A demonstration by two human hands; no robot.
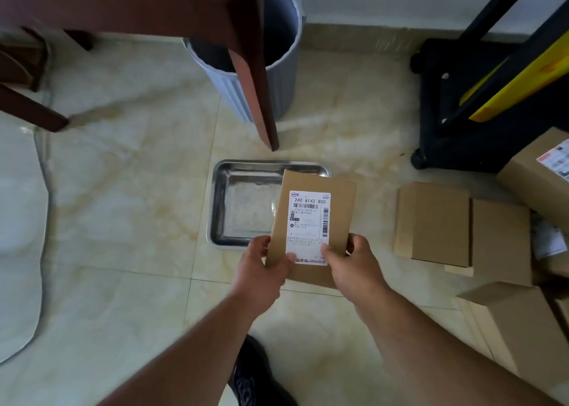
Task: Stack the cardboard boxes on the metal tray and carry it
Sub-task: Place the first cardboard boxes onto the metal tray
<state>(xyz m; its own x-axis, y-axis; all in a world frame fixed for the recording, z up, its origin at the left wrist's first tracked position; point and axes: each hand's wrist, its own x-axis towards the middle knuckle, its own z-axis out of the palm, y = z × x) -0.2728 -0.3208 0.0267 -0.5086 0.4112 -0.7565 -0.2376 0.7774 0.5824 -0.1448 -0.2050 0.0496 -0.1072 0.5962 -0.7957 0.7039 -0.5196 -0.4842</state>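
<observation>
A flat cardboard box (335,196) with a white shipping label is held in the air over the right part of the metal tray (220,202), which lies bare on the tiled floor. My left hand (261,267) grips the box's near left corner, thumb on top. My right hand (354,264) grips its near right edge. The box hides the tray's right side. More cardboard boxes lie on the floor to the right: one plain box (431,221), another beside it (502,242), one nearer me (523,328), and a labelled one (542,171) at the far right.
A dark wooden table leg (255,76) comes down just behind the tray. A grey ribbed bin (277,51) stands behind the leg. A black and yellow cart base (462,97) sits at the right. My dark shoe (252,375) is on the floor below my arms.
</observation>
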